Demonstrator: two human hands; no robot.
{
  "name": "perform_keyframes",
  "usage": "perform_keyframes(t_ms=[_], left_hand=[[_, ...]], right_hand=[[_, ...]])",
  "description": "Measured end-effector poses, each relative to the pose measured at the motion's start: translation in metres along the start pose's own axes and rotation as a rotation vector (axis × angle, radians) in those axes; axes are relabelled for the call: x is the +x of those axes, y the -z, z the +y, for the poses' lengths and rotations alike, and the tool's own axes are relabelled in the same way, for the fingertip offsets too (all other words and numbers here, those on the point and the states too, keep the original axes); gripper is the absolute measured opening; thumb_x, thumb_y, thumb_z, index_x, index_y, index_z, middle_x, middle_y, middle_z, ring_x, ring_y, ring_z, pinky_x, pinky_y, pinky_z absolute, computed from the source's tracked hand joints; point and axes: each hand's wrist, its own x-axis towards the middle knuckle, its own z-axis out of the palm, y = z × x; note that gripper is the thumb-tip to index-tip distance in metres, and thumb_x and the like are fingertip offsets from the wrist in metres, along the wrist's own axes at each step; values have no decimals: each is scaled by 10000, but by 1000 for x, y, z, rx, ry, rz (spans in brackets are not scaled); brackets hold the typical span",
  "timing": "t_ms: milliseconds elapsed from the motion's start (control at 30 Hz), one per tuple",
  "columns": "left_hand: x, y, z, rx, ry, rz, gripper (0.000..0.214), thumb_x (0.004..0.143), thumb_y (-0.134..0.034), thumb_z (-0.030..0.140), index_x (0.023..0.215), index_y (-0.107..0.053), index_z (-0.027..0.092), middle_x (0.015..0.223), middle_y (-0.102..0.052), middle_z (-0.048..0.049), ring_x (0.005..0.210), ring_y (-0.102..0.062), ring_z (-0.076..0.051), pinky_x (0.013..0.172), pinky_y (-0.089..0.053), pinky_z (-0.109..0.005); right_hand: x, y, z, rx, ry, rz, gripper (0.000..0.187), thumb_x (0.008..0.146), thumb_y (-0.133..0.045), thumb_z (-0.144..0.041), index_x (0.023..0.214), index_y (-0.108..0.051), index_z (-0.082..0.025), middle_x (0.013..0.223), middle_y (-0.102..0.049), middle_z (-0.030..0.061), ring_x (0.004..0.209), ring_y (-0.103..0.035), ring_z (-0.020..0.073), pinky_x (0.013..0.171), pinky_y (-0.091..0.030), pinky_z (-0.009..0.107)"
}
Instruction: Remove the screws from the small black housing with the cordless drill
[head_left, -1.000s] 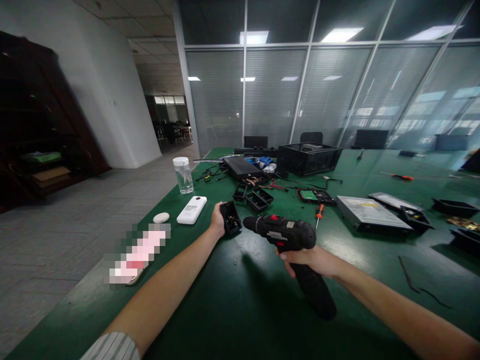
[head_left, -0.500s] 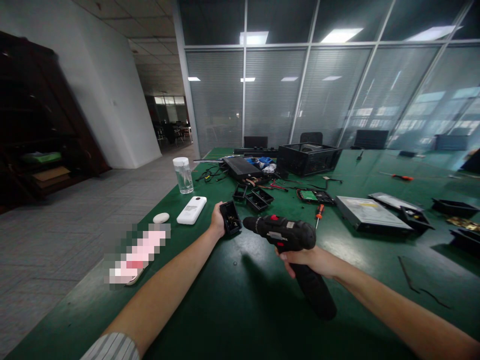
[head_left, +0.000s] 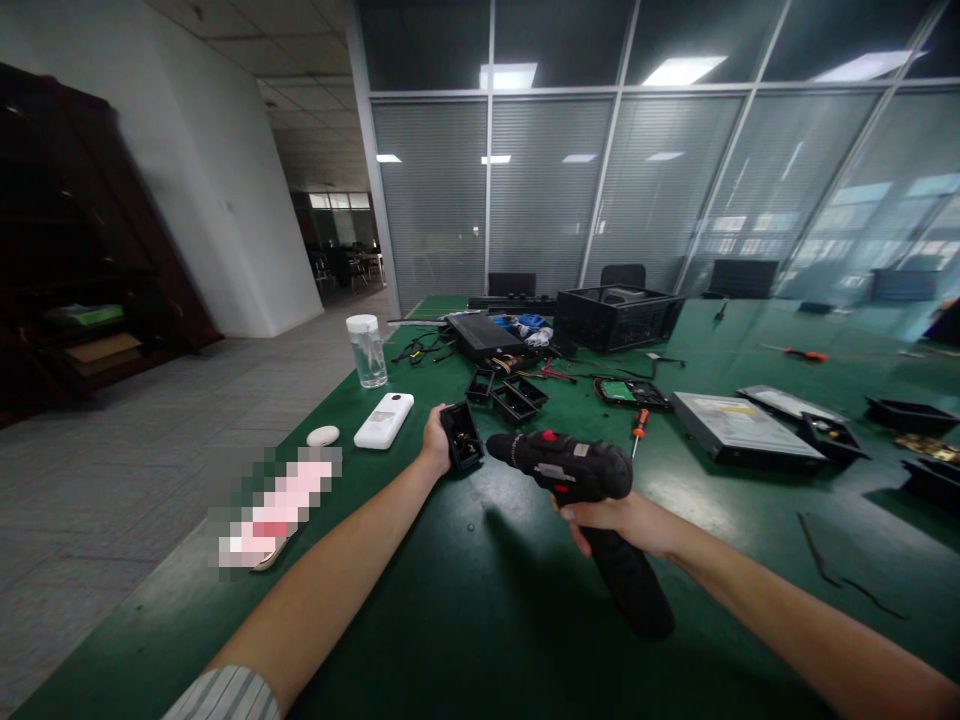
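My left hand (head_left: 436, 442) grips a small black plastic box (head_left: 461, 437) by its left side, tilted so its open top faces me. Small brass-coloured pieces, perhaps screws, lie inside it. My right hand (head_left: 600, 518) is wrapped round the handle of a black cordless drill (head_left: 570, 465) with red buttons. The drill's chuck points left at the box, a small gap apart; no bit can be made out. Just behind the box stand several more black plastic boxes (head_left: 515, 400). An orange-handled screwdriver (head_left: 640, 424) lies beyond the drill.
On the green table (head_left: 465, 600) are a white power bank (head_left: 384, 421), a clear bottle (head_left: 367, 352) and a blurred-out pink object (head_left: 277, 510) to the left. A silver disc drive (head_left: 739, 428) lies right. A black computer case (head_left: 619, 318) and cables stand at the back.
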Motion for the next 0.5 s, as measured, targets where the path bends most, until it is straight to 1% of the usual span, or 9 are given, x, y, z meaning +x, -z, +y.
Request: perform_keyframes(t_ms=[300,500], left_hand=[[2,1,-1,24,-9,-21,328,761,-459,471,711,-573,167,569,-572,-44,530,-597,-222,524,-500,-361],[0,0,-1,17,-15,1,318,764,-465,465,736,-576,168,586,-577,-42,540,-604,-224,525,-500,-360]], right_hand=[[-1,0,-1,-4,-8,15,286,780,-609,-413,856,-542,-146,521,-594,-13,516,-517,138,576,-368,281],[-1,0,-1,0,3,7,270,787,-602,-400,859,-535,-149,517,-587,-18,514,-511,137,587,-365,287]])
